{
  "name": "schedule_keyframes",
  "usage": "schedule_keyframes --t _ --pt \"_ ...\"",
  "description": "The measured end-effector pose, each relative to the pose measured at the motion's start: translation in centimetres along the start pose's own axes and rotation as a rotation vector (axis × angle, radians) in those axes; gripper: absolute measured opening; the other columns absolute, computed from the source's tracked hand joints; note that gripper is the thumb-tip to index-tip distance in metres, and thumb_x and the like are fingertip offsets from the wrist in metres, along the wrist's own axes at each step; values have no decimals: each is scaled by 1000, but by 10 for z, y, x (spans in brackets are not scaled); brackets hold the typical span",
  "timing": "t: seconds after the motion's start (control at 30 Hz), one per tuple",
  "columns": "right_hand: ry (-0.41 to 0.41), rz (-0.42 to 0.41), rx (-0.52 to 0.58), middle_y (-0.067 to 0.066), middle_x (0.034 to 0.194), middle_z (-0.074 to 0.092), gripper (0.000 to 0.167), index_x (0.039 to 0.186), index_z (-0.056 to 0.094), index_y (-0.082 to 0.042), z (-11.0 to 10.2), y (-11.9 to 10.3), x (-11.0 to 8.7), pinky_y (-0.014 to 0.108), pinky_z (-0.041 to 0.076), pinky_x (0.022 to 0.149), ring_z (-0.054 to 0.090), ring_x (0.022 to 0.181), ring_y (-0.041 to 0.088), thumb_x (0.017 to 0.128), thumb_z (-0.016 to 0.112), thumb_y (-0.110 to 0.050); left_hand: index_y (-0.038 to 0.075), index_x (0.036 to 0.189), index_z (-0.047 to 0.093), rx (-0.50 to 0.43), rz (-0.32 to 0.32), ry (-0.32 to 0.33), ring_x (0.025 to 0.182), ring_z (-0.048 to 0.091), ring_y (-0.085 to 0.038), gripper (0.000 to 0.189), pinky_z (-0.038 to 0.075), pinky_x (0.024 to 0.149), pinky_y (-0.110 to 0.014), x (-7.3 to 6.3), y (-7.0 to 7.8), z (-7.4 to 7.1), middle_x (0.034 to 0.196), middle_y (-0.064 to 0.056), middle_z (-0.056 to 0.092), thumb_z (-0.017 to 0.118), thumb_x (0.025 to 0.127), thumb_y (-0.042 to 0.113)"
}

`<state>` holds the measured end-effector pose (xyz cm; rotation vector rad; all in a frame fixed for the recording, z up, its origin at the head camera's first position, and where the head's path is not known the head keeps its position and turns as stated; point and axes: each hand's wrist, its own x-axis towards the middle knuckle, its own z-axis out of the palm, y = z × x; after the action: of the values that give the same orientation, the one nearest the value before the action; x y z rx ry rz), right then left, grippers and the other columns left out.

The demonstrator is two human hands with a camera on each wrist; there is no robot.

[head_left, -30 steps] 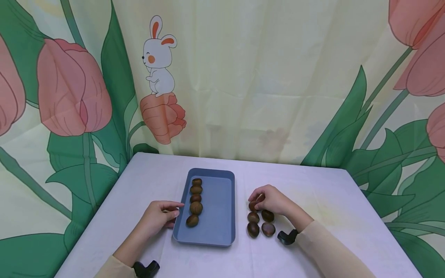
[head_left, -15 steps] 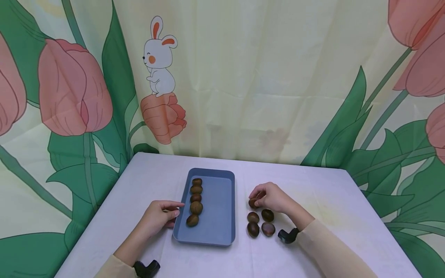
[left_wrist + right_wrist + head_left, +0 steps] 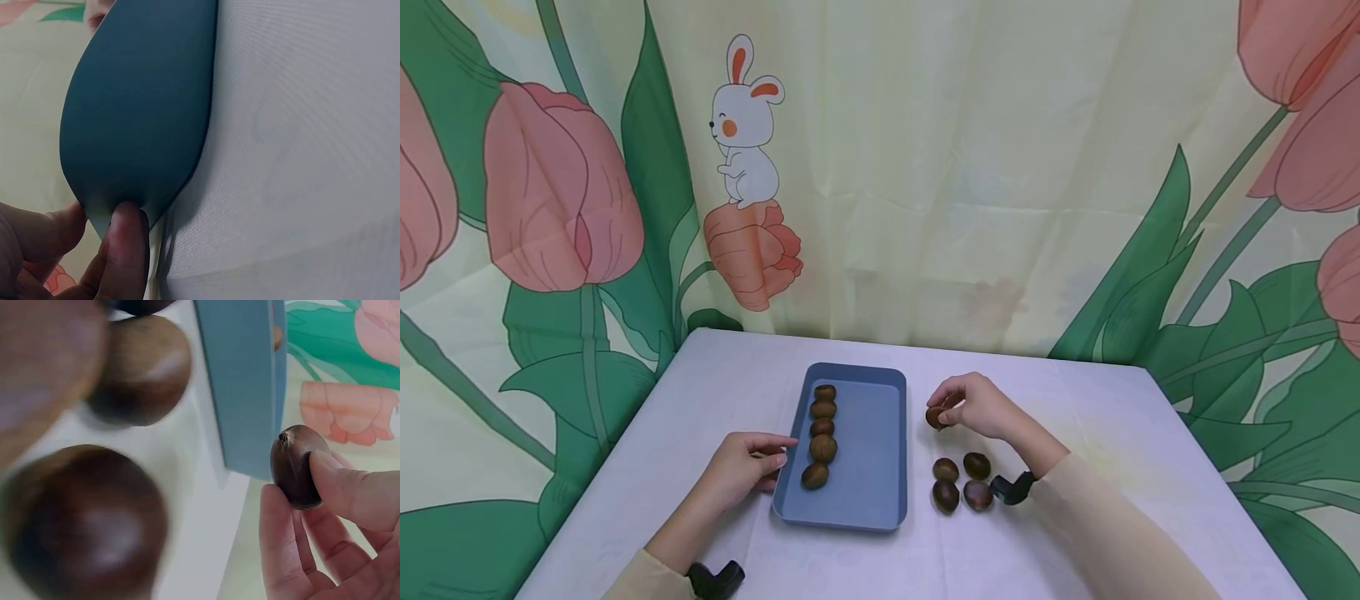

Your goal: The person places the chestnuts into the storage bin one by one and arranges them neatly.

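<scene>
My right hand (image 3: 981,408) pinches a dark brown chestnut (image 3: 299,465) between thumb and fingers, close to the right side of a blue-grey tray (image 3: 868,450). Nearer to me, several other chestnuts (image 3: 946,496) lie in two short columns on the white cloth. Inside the tray, along its left side, runs a line of several brown nuts (image 3: 815,476). One of them, a rounder, lighter nut (image 3: 823,449), resembles a walnut. My left hand (image 3: 741,467) pinches the tray's left rim, one finger over the edge and another against the outer wall (image 3: 140,112).
The white-covered table (image 3: 1090,433) ends at a printed curtain (image 3: 925,183) with tulips and a rabbit. Black wrist mounts (image 3: 1013,488) sit on both wrists, the right one close to the loose chestnuts.
My right hand has lifted a chestnut from the far end of the near column and carried it away from me and slightly left. The left hand and the tray have stayed put.
</scene>
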<state>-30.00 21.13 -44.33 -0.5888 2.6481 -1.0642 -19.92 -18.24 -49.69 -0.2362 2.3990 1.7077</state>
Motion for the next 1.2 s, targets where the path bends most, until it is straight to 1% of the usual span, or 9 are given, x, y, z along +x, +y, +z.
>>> schedule_keyframes --t 0.13,0.33,0.47,0.6,0.73,0.87,1.0,1.2 --pt "2 -18 16 1 98 82 25 104 84 -16 -2 -7 9 32 57 81 72 92 15 87 79 1 8 122 82 1 -4 4 80 68 -18 28 66 65 -32 -2 1 0 110 -14 74 75 97 -1" --pt "6 -21 22 1 100 82 26 105 84 -17 -2 -18 21 32 57 84 73 94 14 88 77 1 7 122 82 0 2 2 78 68 -18 27 66 65 -31 -2 1 0 109 -14 74 74 97 -2" --pt "16 -17 26 1 96 82 26 104 84 -18 0 -25 29 32 58 83 73 90 13 88 77 1 8 121 82 2 -5 6 80 67 -18 27 65 65 -30 -1 1 0 110 -13 74 74 97 -2" --pt "16 -12 69 3 94 82 26 106 84 -16 2 -30 36 32 60 81 74 87 14 89 77 2 8 121 82 3 -4 6 82 67 -18 27 65 66 -30 -1 1 0 110 -13 74 73 97 -2" --pt "11 -12 117 6 96 82 24 108 84 -14 7 -35 43 30 60 81 75 87 15 90 77 1 6 122 82 2 12 -4 81 68 -18 27 66 65 -31 0 -1 -1 111 -14 74 74 97 -2" --pt "12 -19 141 7 96 82 23 108 84 -12 14 -40 52 30 59 80 75 86 16 90 77 1 7 122 82 1 12 -7 80 68 -18 27 66 65 -31 1 -1 -1 112 -14 74 74 97 -2" --pt "17 -15 136 6 97 82 22 108 83 -11 22 -48 63 30 58 79 75 87 16 90 78 1 7 121 82 5 6 -2 81 68 -18 27 66 66 -31 0 -1 -1 111 -14 74 74 97 -2" --pt "24 -2 108 4 97 81 19 105 85 -15 32 -59 75 32 61 79 74 88 17 91 80 -2 8 121 82 10 1 3 84 69 -18 27 66 67 -31 -1 1 0 111 -13 75 73 98 -2"
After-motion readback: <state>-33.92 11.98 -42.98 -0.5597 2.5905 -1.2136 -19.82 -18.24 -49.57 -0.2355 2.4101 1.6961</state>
